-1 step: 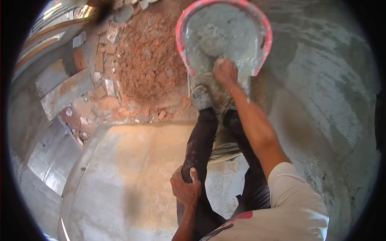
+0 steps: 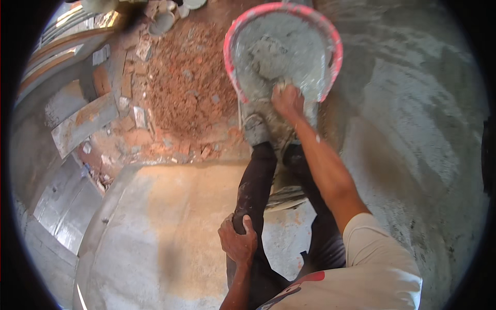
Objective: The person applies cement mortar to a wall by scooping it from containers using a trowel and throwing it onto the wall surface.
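Note:
A round tub with a pink-red, grey-smeared rim (image 2: 338, 49) stands at the far middle. Wet grey mortar (image 2: 305, 51) fills it, with a rougher lump (image 2: 269, 56) left of centre. At the tub's near side my right hand (image 2: 288, 98) is closed in a fist by the mortar. Whatever lies in its grip is too small and hidden to name. My left hand (image 2: 238, 240) rests on my bent left knee, thumb spread from the fingers, holding nothing. My left shoe (image 2: 256, 130), grey with mortar, is just short of the tub.
Left of the tub lies a heap of reddish soil and broken brick (image 2: 191, 82). Loose boards (image 2: 85, 124) lean beyond it at the left. A pale slab with a sandy stain (image 2: 196, 217) spreads near my left leg. Smeared grey concrete (image 2: 413, 119) extends along the right.
The whole view has shifted slightly, with the tub a little lower and to the left. My right hand stays at the tub's near side, and my left hand stays on the knee.

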Tool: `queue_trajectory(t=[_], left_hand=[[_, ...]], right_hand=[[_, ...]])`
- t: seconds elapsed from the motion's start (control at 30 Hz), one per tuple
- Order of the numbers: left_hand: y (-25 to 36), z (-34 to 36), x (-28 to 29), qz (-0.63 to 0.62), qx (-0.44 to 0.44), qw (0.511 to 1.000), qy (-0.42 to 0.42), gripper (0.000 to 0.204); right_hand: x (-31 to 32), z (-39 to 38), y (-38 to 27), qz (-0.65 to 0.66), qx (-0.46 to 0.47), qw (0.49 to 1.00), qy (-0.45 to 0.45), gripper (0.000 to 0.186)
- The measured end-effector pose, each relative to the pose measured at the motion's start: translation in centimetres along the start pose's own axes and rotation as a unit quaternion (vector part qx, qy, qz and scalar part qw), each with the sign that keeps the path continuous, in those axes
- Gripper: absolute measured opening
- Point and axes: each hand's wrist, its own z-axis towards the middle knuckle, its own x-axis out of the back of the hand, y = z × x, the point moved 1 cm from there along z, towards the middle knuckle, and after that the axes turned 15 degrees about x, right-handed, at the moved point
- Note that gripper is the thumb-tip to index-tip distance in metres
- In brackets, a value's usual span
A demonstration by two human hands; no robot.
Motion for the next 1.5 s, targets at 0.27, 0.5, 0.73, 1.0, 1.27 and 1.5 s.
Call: queue_trajectory(t=[0.27,0.5,0.73,1.0,1.27,1.5], left_hand=[[-0.1,1.0,-0.5,-0.096,-0.1,0.989,-0.052,0.057],[-0.1,9.3,8.2,-0.155,-0.203,0.931,-0.262,0.043],[8.2,8.7,18.1,-0.293,-0.225,0.868,-0.332,0.033],[3.7,15.2,17.6,-0.074,-0.31,0.915,-0.249,0.024],[-5.8,10.1,6.6,-0.12,-0.15,0.916,-0.353,0.022],[-4.2,6.1,-0.2,-0.16,-0.131,0.963,-0.171,0.052]], right_hand=[[29.9,-10.9,-11.8,-0.016,0.008,0.999,-0.03,0.041],[54.2,-27.3,-25.7,-0.08,0.143,0.986,0.036,0.039],[71.2,-49.6,-28.2,0.185,0.22,0.957,-0.039,0.028],[85.7,-67.8,-18.0,0.08,-0.164,0.749,0.638,0.042],[68.8,-53.5,-9.7,-0.255,-0.266,0.929,0.038,0.04],[19.5,-25.7,3.2,0.112,-0.157,0.976,-0.098,0.037]])
